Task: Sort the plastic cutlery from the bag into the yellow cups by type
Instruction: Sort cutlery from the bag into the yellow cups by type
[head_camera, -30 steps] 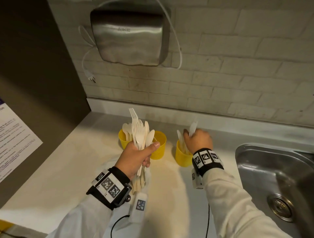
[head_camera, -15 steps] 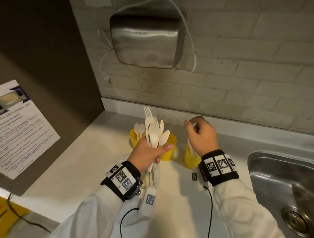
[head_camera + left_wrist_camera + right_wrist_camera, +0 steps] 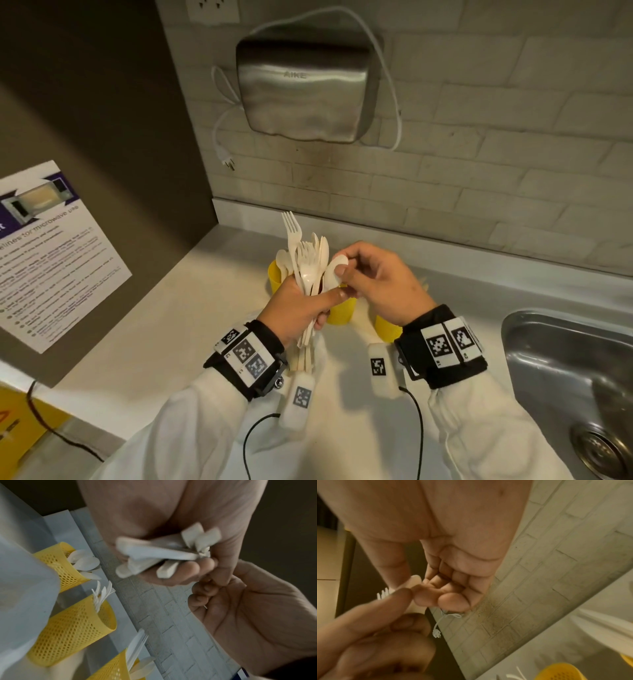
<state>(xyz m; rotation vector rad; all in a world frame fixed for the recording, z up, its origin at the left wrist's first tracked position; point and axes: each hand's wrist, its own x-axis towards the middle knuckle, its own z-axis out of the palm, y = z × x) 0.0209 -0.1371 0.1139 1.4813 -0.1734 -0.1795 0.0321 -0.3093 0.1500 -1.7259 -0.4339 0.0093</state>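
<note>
Now right hand [image 3: 380, 281] pinches spoon [image 3: 334, 274].

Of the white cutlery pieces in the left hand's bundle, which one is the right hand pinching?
The spoon at the bundle's right edge: the right hand pinches its bowl, while the forks stand untouched.

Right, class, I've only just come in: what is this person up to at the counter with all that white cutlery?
A person is sorting plastic cutlery into three yellow cups on the counter beside a sink. The left hand grips a mixed bunch of forks and spoons upright. The right hand pinches the bowl of one spoon at the bunch's edge. The cups already hold some pieces: spoons in one, forks in the next.
</note>
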